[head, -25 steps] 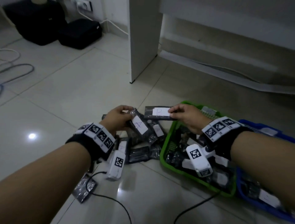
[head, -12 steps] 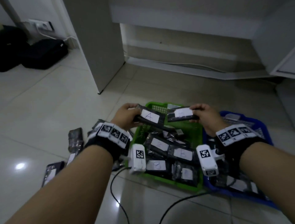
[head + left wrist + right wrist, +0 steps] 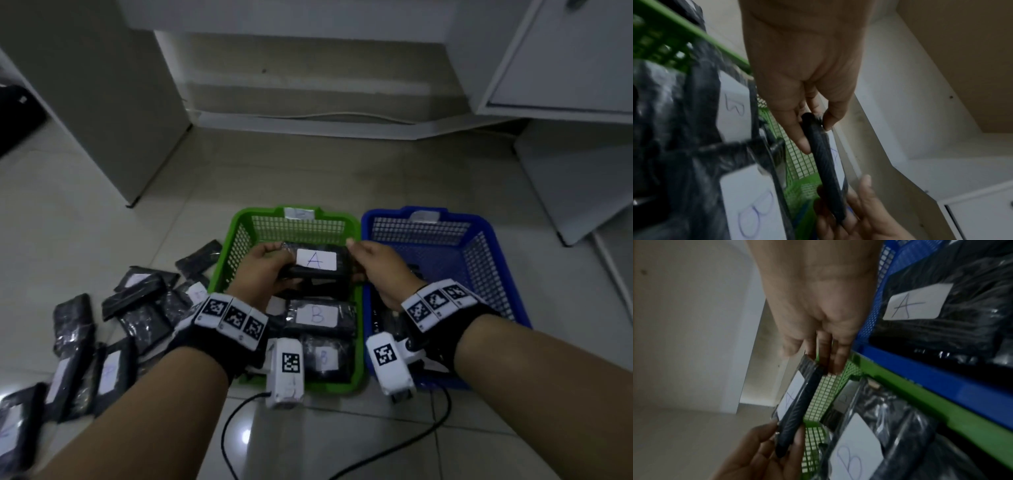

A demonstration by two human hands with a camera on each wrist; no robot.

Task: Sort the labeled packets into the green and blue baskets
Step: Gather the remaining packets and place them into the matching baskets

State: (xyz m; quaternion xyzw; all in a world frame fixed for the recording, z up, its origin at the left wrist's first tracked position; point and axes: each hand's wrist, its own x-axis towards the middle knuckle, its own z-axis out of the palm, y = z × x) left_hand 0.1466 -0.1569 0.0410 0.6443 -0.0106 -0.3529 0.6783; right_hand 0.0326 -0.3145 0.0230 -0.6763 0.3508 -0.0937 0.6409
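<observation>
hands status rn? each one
Left hand: pinching the left end of the packet labelled A, above the green basket.
Right hand: gripping the same packet's right end.

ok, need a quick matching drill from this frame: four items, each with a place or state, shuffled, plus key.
Things:
1. packet labeled A
2. packet labeled B
3. blue basket
4. loose packets

Places or states:
a. lying in the green basket
b. on the floor, left of the green basket
c. held between left hand and right hand
d. right of the green basket

Pairs: 1-c, 2-a, 3-d, 4-b
</observation>
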